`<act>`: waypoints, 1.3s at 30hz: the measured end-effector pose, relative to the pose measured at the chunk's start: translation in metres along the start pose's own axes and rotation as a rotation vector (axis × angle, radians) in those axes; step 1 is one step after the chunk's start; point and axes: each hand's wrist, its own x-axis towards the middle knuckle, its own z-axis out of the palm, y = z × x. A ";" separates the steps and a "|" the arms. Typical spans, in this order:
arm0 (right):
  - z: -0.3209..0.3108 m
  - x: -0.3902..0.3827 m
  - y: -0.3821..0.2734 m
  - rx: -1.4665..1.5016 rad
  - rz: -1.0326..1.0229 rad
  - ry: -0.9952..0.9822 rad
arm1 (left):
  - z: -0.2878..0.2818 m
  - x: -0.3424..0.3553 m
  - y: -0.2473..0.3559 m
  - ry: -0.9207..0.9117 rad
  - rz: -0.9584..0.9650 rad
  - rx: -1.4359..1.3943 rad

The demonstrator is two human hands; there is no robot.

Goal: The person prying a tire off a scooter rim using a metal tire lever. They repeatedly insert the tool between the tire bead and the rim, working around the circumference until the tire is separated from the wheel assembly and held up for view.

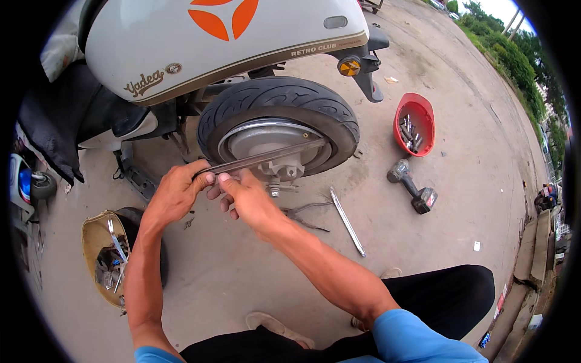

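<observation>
A scooter with a white body (242,24) has its black tyre (278,97) and grey hub wheel (248,142) exposed below it. My left hand (184,187) grips a long flat metal bar (263,157) at its near-left end; the bar runs up to the right across the wheel. My right hand (242,196) is closed on the same bar beside my left, its lower fingers curled. On the ground lie a silver bar (347,221) and pliers (308,225), below the wheel.
A red container (426,121) of metal sockets and a cordless tool (411,184) lie to the right. A tan container (97,242) of tools is at the lower left, near another vehicle (24,181). A stepped edge (525,248) runs along the far right.
</observation>
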 end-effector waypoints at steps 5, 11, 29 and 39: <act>-0.069 -0.027 0.065 -0.126 -0.399 0.220 | 0.027 0.012 -0.019 0.152 -0.002 0.302; -0.237 0.036 0.124 0.300 -0.373 0.792 | 0.041 0.012 -0.009 0.148 -0.017 0.474; -0.253 0.037 0.047 -0.389 -0.792 0.523 | 0.118 0.019 -0.045 -0.012 -0.118 0.388; -0.283 0.065 0.032 -0.121 -0.466 0.161 | 0.140 0.021 -0.053 -0.014 -0.285 0.022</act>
